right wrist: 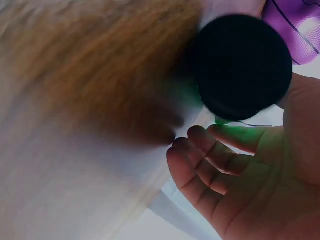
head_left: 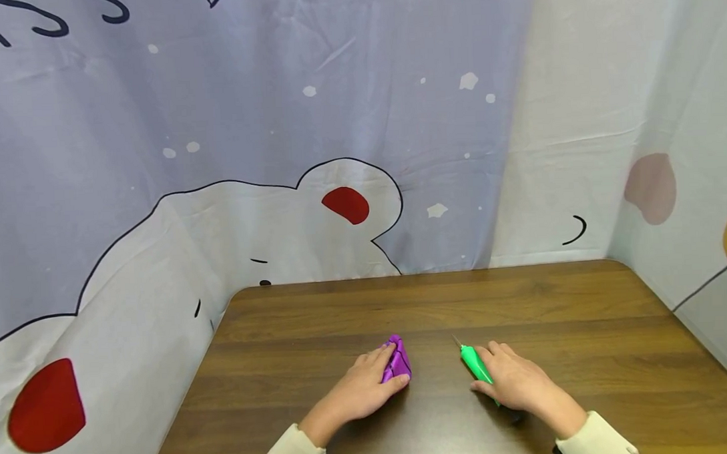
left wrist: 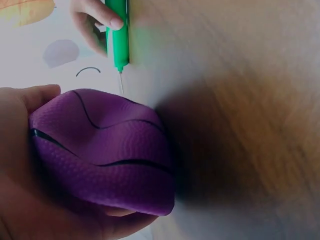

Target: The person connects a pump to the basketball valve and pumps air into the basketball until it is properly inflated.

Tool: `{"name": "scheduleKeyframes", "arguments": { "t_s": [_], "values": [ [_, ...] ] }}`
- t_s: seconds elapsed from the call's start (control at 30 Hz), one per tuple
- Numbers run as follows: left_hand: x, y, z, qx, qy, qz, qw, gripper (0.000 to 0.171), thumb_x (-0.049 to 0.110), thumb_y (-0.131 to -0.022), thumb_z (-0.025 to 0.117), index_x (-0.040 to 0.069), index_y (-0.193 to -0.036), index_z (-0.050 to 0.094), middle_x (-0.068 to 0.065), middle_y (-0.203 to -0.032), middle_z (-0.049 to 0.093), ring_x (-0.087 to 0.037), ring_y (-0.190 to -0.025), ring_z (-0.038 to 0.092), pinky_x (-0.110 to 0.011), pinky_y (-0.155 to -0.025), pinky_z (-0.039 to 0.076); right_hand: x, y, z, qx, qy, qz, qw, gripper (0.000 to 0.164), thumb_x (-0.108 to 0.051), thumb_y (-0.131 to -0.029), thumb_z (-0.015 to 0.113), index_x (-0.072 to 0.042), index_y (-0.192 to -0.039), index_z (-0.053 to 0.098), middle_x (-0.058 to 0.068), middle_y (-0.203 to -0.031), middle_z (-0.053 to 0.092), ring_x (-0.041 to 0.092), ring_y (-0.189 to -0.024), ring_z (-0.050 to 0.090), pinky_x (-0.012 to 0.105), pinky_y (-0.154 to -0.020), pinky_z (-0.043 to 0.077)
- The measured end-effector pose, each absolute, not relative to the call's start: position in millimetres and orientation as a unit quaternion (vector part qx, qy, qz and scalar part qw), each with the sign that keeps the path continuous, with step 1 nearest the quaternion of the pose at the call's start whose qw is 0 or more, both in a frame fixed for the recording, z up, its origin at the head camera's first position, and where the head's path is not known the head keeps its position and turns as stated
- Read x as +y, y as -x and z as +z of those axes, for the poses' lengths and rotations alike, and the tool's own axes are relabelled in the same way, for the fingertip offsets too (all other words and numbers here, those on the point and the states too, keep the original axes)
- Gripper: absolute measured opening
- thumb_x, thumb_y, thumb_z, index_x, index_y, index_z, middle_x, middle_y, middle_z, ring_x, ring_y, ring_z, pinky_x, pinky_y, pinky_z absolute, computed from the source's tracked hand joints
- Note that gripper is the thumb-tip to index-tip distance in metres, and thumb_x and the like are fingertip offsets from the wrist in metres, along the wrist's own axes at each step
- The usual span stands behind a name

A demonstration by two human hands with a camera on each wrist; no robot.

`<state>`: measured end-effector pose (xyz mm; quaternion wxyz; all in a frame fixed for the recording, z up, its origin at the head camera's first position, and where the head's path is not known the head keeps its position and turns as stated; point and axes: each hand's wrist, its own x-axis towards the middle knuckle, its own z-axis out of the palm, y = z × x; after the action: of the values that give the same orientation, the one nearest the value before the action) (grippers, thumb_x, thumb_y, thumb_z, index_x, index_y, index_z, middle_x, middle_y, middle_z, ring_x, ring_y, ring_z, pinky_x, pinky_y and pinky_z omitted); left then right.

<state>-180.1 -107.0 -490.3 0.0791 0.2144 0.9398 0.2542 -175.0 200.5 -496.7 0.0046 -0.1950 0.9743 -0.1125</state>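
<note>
A purple ball with black seam lines [head_left: 398, 362] sags, dented and limp, on the wooden table. My left hand [head_left: 362, 386] grips it from the left side; the left wrist view shows fingers and thumb around the dented ball [left wrist: 105, 150]. To the right, my right hand [head_left: 518, 376] holds a green ball pump [head_left: 475, 362] between thumb and fingers. A thin metal needle [head_left: 457, 340] sticks out of its front tip, pointing away from me and slightly left. The right wrist view looks onto the pump's round black end [right wrist: 245, 67]. A gap separates needle and ball.
Brown wood-grain table [head_left: 522, 301] lies under both hands. A printed cloth [head_left: 433, 151] with cartoon figures hangs behind it and along both sides, close to the table's edges.
</note>
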Motion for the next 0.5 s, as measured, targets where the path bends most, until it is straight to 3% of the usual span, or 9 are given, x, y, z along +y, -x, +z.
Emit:
{"name": "scheduleKeyframes", "arguments": {
  "t_s": [0.1,0.27,0.37,0.5],
  "values": [
    [-104.8,177.2,-489.8,0.940,-0.221,0.249,0.072,0.075,0.057,-0.099,0.049,0.011,-0.157,0.036,-0.012,-0.158,0.041,-0.044,-0.143,0.038,-0.061,-0.114,0.036,199.9,175.5,-497.7,0.973,0.206,-0.108,-0.002,0.058,-0.033,-0.087,0.079,-0.003,-0.132,0.058,0.003,-0.099,0.057,0.019,-0.090,0.056,0.040,-0.070,0.052],
    [-101.7,174.0,-489.4,0.940,-0.246,0.230,0.056,0.071,0.049,-0.098,0.055,0.009,-0.155,0.040,-0.012,-0.158,0.042,-0.034,-0.146,0.038,-0.059,-0.115,0.035,199.6,176.6,-498.8,0.970,0.212,-0.114,-0.006,0.053,-0.020,-0.085,0.079,-0.004,-0.131,0.058,0.002,-0.097,0.058,0.019,-0.087,0.060,0.041,-0.072,0.054],
    [-100.4,174.1,-489.3,0.939,-0.255,0.224,0.052,0.069,0.041,-0.095,0.059,0.010,-0.154,0.041,-0.012,-0.155,0.045,-0.031,-0.144,0.043,-0.054,-0.114,0.038,200.5,176.5,-497.3,0.970,0.206,-0.127,-0.008,0.050,-0.015,-0.084,0.078,-0.004,-0.129,0.059,0.001,-0.097,0.059,0.019,-0.087,0.061,0.042,-0.071,0.055],
    [-100.1,175.0,-485.7,0.934,-0.260,0.238,0.056,0.072,0.028,-0.085,0.066,0.012,-0.152,0.044,-0.010,-0.145,0.056,-0.024,-0.125,0.059,-0.042,-0.103,0.050,202.6,177.3,-494.0,0.970,0.197,-0.140,-0.017,0.047,-0.010,-0.082,0.077,-0.005,-0.126,0.061,0.002,-0.097,0.060,0.019,-0.086,0.061,0.042,-0.070,0.055]
  ]
}}
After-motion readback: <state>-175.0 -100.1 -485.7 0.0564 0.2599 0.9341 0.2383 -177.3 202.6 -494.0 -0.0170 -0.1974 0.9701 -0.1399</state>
